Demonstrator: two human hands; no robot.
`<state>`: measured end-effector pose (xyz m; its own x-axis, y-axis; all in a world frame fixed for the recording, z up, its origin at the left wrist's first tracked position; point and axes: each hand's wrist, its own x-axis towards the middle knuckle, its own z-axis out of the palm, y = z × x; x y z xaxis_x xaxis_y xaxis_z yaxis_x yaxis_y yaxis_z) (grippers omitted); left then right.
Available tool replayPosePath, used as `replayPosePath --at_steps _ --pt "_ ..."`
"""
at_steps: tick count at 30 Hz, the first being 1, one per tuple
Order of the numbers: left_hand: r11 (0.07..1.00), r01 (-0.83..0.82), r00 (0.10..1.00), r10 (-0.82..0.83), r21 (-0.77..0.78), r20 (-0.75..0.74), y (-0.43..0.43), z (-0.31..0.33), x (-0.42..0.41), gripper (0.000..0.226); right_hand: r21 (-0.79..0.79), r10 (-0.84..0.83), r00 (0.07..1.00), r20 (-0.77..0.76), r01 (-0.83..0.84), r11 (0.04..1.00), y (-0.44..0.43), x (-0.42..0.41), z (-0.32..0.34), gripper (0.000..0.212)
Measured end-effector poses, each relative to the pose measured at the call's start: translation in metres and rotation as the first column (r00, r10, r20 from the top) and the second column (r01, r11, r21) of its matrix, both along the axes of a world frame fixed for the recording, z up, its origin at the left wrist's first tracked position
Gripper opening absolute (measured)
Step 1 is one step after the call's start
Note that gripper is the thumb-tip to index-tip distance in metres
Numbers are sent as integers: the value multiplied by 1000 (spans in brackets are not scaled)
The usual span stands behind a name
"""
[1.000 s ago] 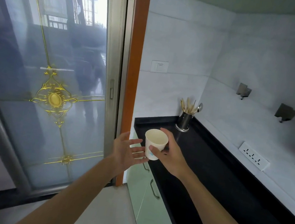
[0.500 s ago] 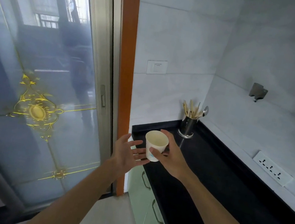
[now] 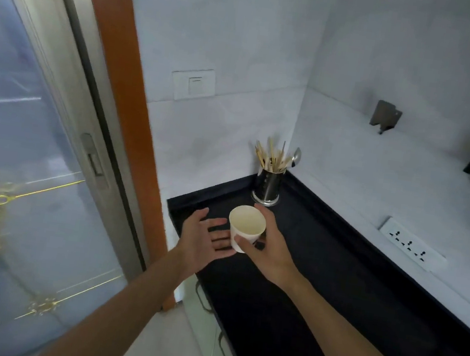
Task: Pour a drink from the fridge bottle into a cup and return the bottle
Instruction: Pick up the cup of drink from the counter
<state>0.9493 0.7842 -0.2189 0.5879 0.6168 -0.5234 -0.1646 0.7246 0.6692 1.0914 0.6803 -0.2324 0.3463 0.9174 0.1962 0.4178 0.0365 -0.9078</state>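
Note:
My right hand (image 3: 267, 250) holds a white paper cup (image 3: 245, 227) upright above the left end of the black countertop (image 3: 319, 280); the cup looks empty inside. My left hand (image 3: 204, 240) is open, palm up, just left of the cup, its fingertips close to the cup's lower side. No bottle or fridge is in view.
A steel holder with chopsticks and a spoon (image 3: 269, 182) stands in the counter's back corner. A glass sliding door with gold ornament (image 3: 16, 177) and an orange frame (image 3: 126, 102) is at the left. A wall socket strip (image 3: 410, 244) is on the right, pale cabinet fronts (image 3: 207, 324) below.
The view has swung right and down, so the door slid left and the counter takes more of the frame. Both hands keep the same pose around the cup.

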Motion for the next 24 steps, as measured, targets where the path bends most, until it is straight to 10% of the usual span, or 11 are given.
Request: replayPosePath --at_steps 24 --pt "787 595 793 -608 -163 -34 4 -65 151 51 -118 -626 776 82 631 767 -67 46 -53 66"
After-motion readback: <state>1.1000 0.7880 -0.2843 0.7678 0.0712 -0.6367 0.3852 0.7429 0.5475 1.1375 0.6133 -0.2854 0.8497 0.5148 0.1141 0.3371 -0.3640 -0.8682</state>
